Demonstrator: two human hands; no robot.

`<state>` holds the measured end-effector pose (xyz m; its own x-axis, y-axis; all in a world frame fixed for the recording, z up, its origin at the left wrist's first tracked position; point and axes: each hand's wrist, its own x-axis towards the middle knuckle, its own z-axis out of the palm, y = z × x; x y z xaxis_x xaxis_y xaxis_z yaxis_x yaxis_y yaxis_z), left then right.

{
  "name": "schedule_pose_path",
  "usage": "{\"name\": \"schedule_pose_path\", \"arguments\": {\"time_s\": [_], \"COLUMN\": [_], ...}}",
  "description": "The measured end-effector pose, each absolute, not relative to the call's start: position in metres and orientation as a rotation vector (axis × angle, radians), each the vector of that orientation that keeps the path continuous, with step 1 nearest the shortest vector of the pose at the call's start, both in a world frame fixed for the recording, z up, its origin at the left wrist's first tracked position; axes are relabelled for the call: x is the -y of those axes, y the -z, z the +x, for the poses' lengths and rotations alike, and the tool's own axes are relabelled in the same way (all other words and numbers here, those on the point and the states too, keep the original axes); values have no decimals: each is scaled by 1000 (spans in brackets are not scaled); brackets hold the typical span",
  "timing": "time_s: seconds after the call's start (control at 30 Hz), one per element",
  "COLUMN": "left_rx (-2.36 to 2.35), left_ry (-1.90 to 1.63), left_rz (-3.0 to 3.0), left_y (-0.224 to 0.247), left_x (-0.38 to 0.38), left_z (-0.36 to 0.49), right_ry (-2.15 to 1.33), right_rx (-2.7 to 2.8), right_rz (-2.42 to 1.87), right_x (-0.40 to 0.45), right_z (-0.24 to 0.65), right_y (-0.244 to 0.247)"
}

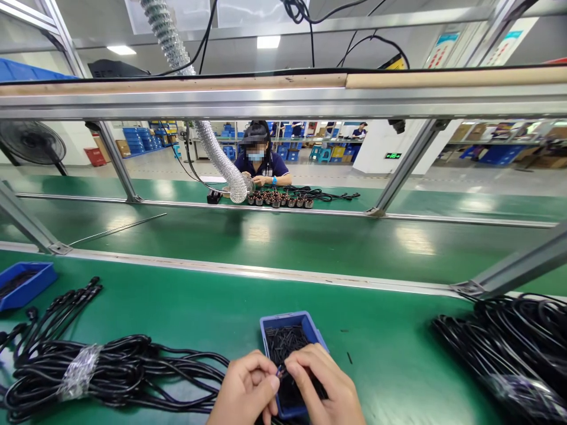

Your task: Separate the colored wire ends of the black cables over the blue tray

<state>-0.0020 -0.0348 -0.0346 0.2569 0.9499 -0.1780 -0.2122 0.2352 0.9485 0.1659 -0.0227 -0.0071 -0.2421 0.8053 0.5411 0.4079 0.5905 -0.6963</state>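
Note:
My left hand (248,386) pinches the thin wire end (280,371) of a black cable between thumb and forefinger; a bit of blue and brown shows there. Close against it, my right hand (325,383) is closed, its fingertips meeting at the wire tip on what looks like a short black tube. Both hands are over the front of a blue bin (283,319) holding many short black tubes (283,342). From the left, a bundle of black cables (128,369), wrapped in clear film, runs toward my left hand. The fingers hide most of the wire.
More black cables (509,348) lie at the right, and another blue bin (29,283) stands at the far left. Loose tubes (349,358) lie right of the middle bin. A metal frame (266,271) crosses behind. Across it, a person (263,159) sits by a duct hose (221,156) and copper-coloured parts (279,199).

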Motion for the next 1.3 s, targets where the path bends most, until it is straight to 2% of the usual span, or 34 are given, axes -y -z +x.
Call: {"name": "schedule_pose_path", "arguments": {"time_s": [0.33, 0.77, 1.0, 1.17, 1.3], "left_rx": [-927, -900, -898, -908, -935], "left_ry": [-1038, -1003, -1030, -997, -934], "left_rz": [936, 958, 971, 943, 936], "left_y": [21, 35, 41, 36, 35], "left_x": [38, 36, 34, 36, 40], "left_z": [2, -2, -3, -3, -2], "right_ry": [-467, -529, -778, -590, -601], "right_rx": [1945, 1987, 1982, 1903, 1702], "right_rz": [-977, -935, -933, -897, -1023], "right_x": [19, 19, 18, 15, 17], "right_z": [173, 174, 172, 173, 171], "right_y": [9, 6, 5, 8, 11]}}
